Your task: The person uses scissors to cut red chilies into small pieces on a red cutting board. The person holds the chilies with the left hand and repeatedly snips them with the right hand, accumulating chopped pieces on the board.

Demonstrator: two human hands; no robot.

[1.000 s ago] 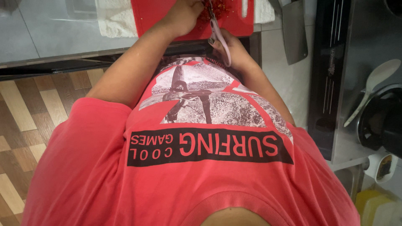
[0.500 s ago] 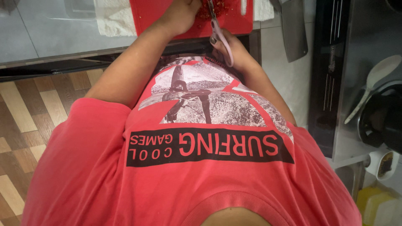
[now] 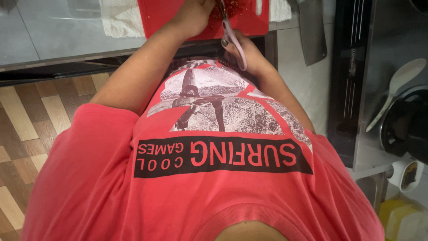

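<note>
Head view, looking down the wearer's red printed shirt [image 3: 214,178]: pale pink-handled scissors [image 3: 232,38] lie over the near edge of a red plastic cutting board [image 3: 165,18] on a grey counter [image 3: 49,33]. Long axis runs from the handle loops near the body to the blades over red chopped bits [image 3: 232,8]. Right hand [image 3: 247,56] has fingers curled through and around the loops, closed on them. Left hand [image 3: 194,15] rests knuckles-up on the board, forearm extended; whether it grips anything cannot be told. Steel cleaver blade [image 3: 312,31] lies to the right.
</note>
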